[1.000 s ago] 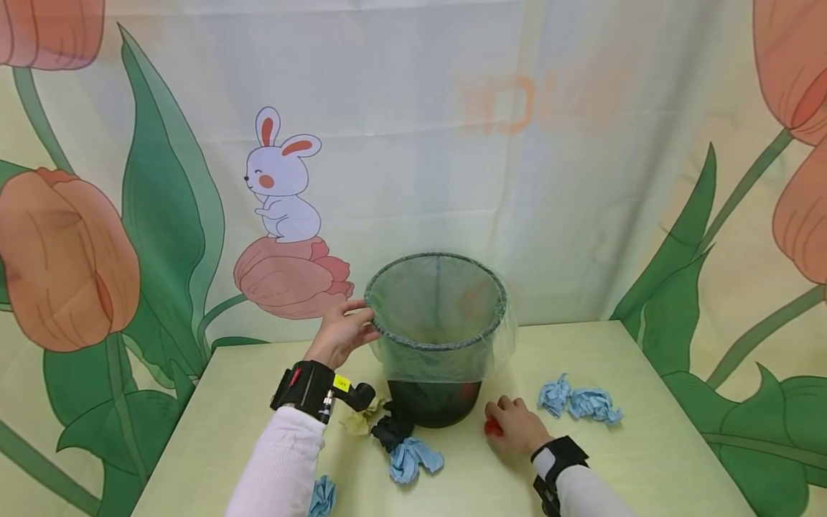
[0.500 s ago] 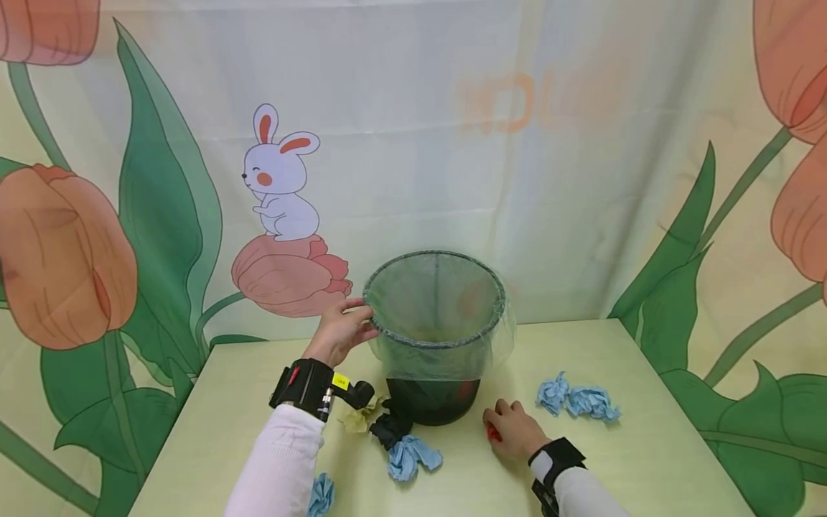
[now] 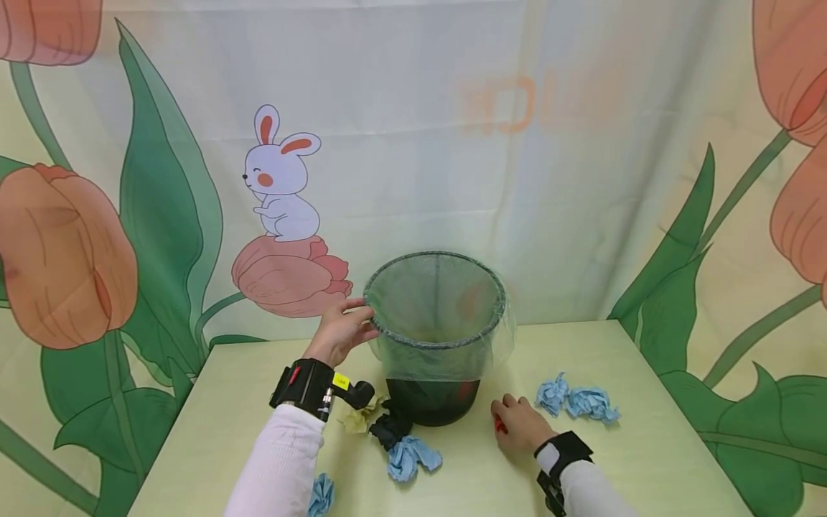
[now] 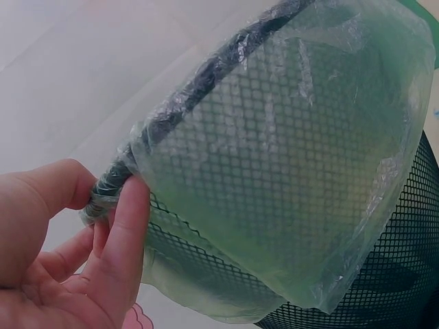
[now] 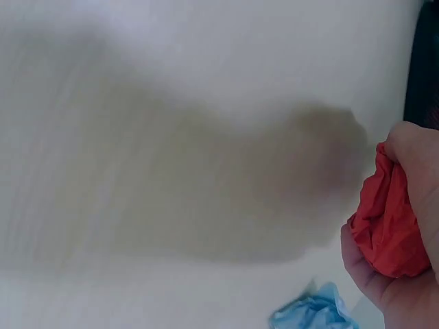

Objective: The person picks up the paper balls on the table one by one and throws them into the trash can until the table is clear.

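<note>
A dark mesh wastebasket [image 3: 434,402] stands upright on the table, its rim wrapped with a thin translucent green bag that hangs down outside. My left hand [image 3: 342,332] pinches the basket's left rim; in the left wrist view the thumb and fingers [image 4: 127,233] close on the bag-covered edge. To the right of the basket, low over the table, my right hand [image 3: 520,426] grips a crumpled ball of red paper [image 5: 392,223], mostly hidden by the hand in the head view.
Two crumpled blue papers [image 3: 593,404] lie right of my right hand. In front of the basket are crumpled yellow [image 3: 355,418], black [image 3: 390,429] and blue [image 3: 413,458] papers. Another blue paper [image 3: 321,495] lies beside my left sleeve. A printed curtain [image 3: 413,143] hangs behind the table [image 3: 652,459].
My right hand has shifted slightly right, away from the basket, with the red paper ball still in its fingers. The left hand keeps its place on the rim.
</note>
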`<state>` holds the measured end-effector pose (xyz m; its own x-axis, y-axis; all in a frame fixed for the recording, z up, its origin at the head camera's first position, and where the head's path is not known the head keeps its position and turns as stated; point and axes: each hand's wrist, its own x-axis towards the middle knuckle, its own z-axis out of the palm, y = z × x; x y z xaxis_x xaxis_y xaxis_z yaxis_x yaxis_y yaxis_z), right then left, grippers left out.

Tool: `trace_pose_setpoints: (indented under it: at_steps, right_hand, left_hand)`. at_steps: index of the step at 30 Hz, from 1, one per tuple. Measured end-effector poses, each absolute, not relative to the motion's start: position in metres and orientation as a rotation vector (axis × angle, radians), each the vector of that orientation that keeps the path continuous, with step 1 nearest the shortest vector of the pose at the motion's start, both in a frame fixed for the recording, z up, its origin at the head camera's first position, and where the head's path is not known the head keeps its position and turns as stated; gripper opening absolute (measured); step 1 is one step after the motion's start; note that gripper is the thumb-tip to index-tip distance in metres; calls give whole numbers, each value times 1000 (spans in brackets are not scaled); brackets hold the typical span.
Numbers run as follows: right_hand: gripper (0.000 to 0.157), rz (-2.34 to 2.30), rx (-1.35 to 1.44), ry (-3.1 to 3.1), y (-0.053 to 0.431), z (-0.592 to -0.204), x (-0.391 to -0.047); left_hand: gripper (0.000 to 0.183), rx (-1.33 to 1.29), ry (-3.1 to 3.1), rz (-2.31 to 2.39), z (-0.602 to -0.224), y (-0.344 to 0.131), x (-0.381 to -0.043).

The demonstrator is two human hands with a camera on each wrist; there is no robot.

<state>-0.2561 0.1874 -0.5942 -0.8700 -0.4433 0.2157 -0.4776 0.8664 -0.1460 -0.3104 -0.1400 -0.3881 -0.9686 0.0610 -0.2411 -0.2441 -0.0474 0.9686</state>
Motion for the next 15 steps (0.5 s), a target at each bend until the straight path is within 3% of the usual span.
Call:
trace_pose_setpoints:
  at_steps: [15]
  right_hand:
    - [23, 229, 709, -2858, 202, -559, -276]
  left_hand:
    - [53, -204, 2009, 2127, -389, -140, -311]
